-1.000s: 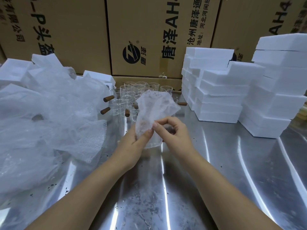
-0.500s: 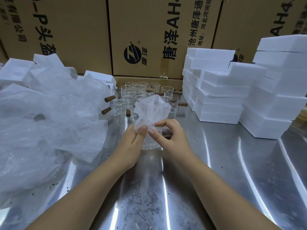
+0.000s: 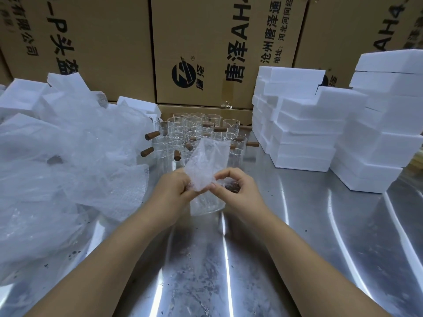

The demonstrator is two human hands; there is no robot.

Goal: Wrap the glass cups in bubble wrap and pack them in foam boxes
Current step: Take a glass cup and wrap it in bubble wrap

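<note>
Glass cup [image 3: 207, 205] stands upright on the steel desk [image 3: 297, 236], mid-desk, directly between both hands. A bubble wrap sheet [image 3: 206, 164] rises from the cup's top, loose end sticking up. Left hand [image 3: 170, 193] is against the cup's left side, its grip pinching the sheet's lower edge. Right hand [image 3: 238, 193] is on the cup's right, thumb and forefinger pressed on the sheet at the rim; a brown handle [image 3: 232, 186] shows under its fingers. Just behind the cup: cluster of unwrapped glass cups [image 3: 196, 133] with wooden handles. Left of the cup: big bubble wrap pile [image 3: 68, 161]. Right of the cup, well apart: stacked white foam boxes [image 3: 320, 124]. Behind everything: cardboard cartons [image 3: 206, 42].
</note>
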